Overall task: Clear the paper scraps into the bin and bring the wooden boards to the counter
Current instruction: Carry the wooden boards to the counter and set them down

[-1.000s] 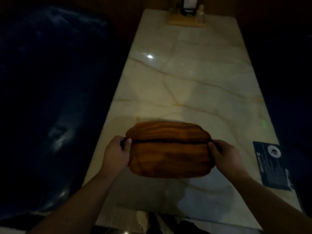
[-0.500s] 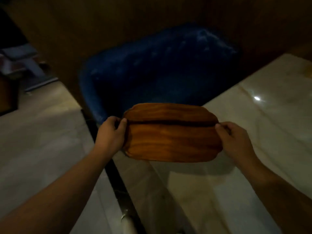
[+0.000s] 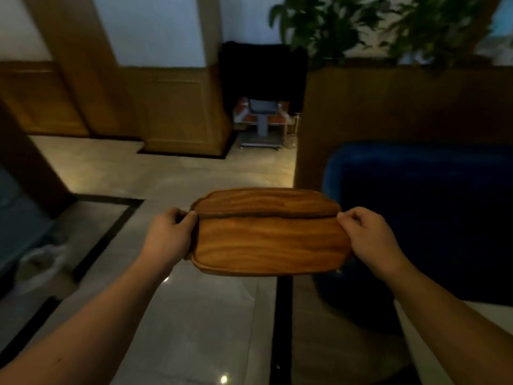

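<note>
Two stacked wooden boards (image 3: 270,243) with rounded corners are held flat in front of me, above the polished floor. The upper board is shifted toward the far side, so the lower one's near half shows. My left hand (image 3: 169,234) grips the stack's left end and my right hand (image 3: 369,237) grips its right end, thumbs on top. No paper scraps or counter are in sight.
A blue upholstered seat (image 3: 422,207) stands close on the right, backed by a wooden partition (image 3: 388,107) with plants above. A bin with a white liner (image 3: 41,262) sits low on the left. A wooden pillar (image 3: 177,112) and a grey cart (image 3: 262,120) stand ahead across the tiled floor.
I have turned left, away from the marble table, which has left the view. The room ahead and floor now show. Both hands keep the same grip on the boards.
</note>
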Available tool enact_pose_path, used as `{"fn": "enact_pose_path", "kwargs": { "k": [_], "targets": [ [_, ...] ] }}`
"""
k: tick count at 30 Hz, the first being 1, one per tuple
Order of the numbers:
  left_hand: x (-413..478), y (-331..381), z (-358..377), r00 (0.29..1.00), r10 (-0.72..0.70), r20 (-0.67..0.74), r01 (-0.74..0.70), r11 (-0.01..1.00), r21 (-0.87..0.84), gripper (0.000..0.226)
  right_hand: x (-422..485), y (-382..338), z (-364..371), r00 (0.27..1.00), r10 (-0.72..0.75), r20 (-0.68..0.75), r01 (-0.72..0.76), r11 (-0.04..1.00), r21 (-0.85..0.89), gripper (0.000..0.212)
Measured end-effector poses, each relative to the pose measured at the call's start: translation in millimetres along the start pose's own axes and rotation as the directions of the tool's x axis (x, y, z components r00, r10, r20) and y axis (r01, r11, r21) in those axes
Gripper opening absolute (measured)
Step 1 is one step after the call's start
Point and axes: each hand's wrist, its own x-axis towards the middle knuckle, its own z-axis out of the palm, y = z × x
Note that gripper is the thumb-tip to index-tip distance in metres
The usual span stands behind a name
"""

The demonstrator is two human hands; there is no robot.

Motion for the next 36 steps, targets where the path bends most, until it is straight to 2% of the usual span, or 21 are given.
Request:
{"fn": "enact_pose_path", "kwargs": {
  "k": [6, 13, 19, 26, 32, 36],
  "targets": [
    [11, -74, -165, 0.976, -0.12, -0.18, 0.127, 0.991, 0.03, 0.028, -14, -107, 149, 0.971, -0.107, 0.213, 0.112, 0.994, -0.011, 0.03],
    [21, -143, -309, 0.889, -0.265, -0.373, 0.282, 0.959, -0.008, 0.03, -25, -204, 309, 0.896, -0.201, 0.395, 0.194, 0.979, 0.059, 0.03],
    [55, -191, -394, 0.767, -0.348, -0.539, 0.372, 0.926, -0.069, 0.032, -5, -276, 430, 0.783, -0.293, 0.549, 0.273, 0.954, 0.121, 0.029],
    [117, -235, -479, 0.598, -0.445, -0.667, 0.444, 0.876, -0.187, 0.033, 43, -380, 575, 0.597, -0.446, 0.667, 0.378, 0.89, 0.256, 0.027],
    [161, -275, -551, 0.446, -0.521, -0.728, 0.505, 0.818, -0.275, 0.031, 66, -463, 691, 0.444, -0.509, 0.738, 0.424, 0.845, 0.327, 0.03],
    [174, -308, -597, 0.355, -0.548, -0.758, 0.516, 0.791, -0.33, 0.031, 55, -509, 765, 0.377, -0.534, 0.757, 0.448, 0.82, 0.356, 0.03]
  ]
}}
